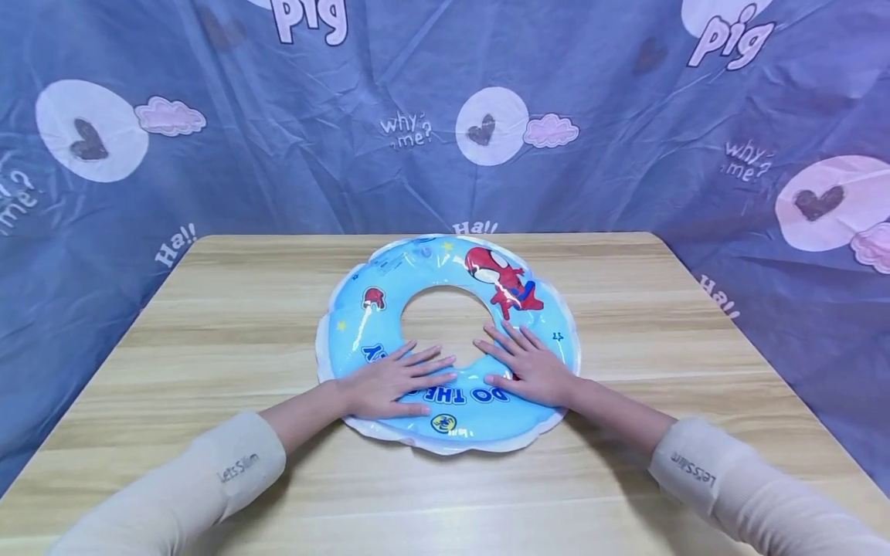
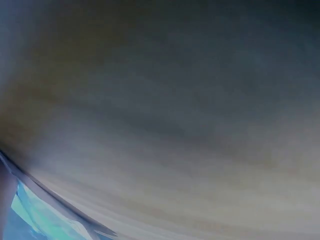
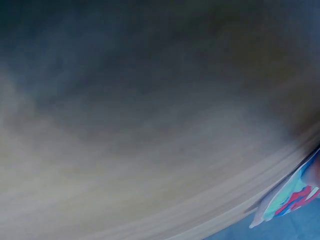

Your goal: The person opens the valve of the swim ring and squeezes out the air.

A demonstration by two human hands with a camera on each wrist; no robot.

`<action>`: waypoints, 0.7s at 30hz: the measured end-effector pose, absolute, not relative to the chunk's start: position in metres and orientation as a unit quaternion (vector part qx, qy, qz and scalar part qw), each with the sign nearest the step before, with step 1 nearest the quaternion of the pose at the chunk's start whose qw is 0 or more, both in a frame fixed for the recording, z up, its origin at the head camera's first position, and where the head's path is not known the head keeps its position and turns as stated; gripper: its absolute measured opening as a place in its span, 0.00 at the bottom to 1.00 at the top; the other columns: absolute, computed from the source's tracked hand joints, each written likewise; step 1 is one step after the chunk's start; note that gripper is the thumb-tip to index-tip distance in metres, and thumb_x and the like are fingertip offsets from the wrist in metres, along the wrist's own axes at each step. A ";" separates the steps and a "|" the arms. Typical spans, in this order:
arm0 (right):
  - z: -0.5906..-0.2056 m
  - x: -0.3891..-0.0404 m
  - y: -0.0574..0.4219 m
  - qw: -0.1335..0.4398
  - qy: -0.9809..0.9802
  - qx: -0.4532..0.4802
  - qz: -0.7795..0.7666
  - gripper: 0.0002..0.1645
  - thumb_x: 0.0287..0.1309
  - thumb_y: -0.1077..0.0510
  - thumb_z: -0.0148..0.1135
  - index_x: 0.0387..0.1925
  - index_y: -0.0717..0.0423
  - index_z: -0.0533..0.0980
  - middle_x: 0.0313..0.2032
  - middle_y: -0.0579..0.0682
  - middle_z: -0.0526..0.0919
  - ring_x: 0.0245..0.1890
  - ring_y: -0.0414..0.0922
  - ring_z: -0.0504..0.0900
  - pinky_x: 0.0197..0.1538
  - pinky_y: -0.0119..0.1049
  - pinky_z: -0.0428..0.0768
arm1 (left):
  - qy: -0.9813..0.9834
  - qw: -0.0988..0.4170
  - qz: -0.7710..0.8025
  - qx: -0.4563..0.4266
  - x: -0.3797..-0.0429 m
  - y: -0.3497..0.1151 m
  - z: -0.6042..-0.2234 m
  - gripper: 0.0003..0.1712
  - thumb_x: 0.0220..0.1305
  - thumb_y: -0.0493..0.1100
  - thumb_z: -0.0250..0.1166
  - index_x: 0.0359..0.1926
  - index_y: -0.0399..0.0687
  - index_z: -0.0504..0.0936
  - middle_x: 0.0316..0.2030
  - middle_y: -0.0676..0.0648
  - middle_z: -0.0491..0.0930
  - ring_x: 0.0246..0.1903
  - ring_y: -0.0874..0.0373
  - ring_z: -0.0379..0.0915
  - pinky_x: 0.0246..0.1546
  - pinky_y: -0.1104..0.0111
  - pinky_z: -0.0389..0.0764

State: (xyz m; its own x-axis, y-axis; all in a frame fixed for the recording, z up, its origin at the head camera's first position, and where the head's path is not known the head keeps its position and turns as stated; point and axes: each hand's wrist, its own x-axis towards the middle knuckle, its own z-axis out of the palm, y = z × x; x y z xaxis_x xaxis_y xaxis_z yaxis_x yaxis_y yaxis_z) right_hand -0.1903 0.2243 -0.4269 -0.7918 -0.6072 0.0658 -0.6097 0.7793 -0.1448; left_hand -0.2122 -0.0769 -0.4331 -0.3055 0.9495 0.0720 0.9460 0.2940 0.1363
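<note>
Inflatable swim ring (image 1: pixel 431 270): light blue with a pale wavy rim, lying flat on the table, its far rim by the back edge (the printed lettering reads upside down from the person's side).
Left hand (image 1: pixel 391 382): palm down on the ring's near left part, fingers straight and spread, gripping nothing, some fingertips at the central hole.
Right hand (image 1: pixel 534 371): palm down on the near right part, fingers extended and fanned toward the hole, near the Spider-Man print (image 1: pixel 511 287), likewise gripping nothing.
Sleeves: whitish, the left one (image 1: pixel 174 483) and right one (image 1: pixel 751 479) both bearing dark lettering.
Table (image 1: pixel 236 324): light wood grain.
Backdrop cloth (image 1: pixel 313 177): blue-grey, wrinkled, printed with hearts, clouds and words.
Wrist views: mostly blurred.
</note>
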 end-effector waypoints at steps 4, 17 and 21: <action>-0.426 -0.188 0.218 0.010 -0.949 0.305 0.084 0.40 0.61 0.32 0.42 0.70 0.43 0.53 0.70 0.50 0.46 0.69 0.53 0.38 0.65 0.53 0.37 | 0.800 -0.001 0.069 0.596 -0.220 -0.082 -0.432 0.36 0.66 0.67 0.37 0.72 0.62 0.47 0.70 0.57 0.40 0.68 0.54 0.31 0.64 0.54 0.36; -0.384 -0.217 0.233 0.006 -0.914 0.175 0.367 0.33 0.62 0.50 0.55 0.65 0.57 0.62 0.61 0.58 0.66 0.62 0.56 0.61 0.59 0.52 0.62 | 0.833 -0.065 0.128 0.535 -0.236 -0.089 -0.407 0.40 0.64 0.61 0.51 0.70 0.47 0.53 0.69 0.43 0.47 0.68 0.47 0.39 0.63 0.51 0.44; -0.383 -0.245 0.233 0.070 -0.950 0.151 0.263 0.36 0.60 0.49 0.57 0.65 0.59 0.60 0.63 0.60 0.61 0.63 0.58 0.58 0.61 0.55 0.57 | 0.889 -0.116 0.111 0.429 -0.262 -0.088 -0.402 0.39 0.65 0.58 0.50 0.70 0.46 0.52 0.70 0.41 0.44 0.67 0.43 0.37 0.63 0.49 0.40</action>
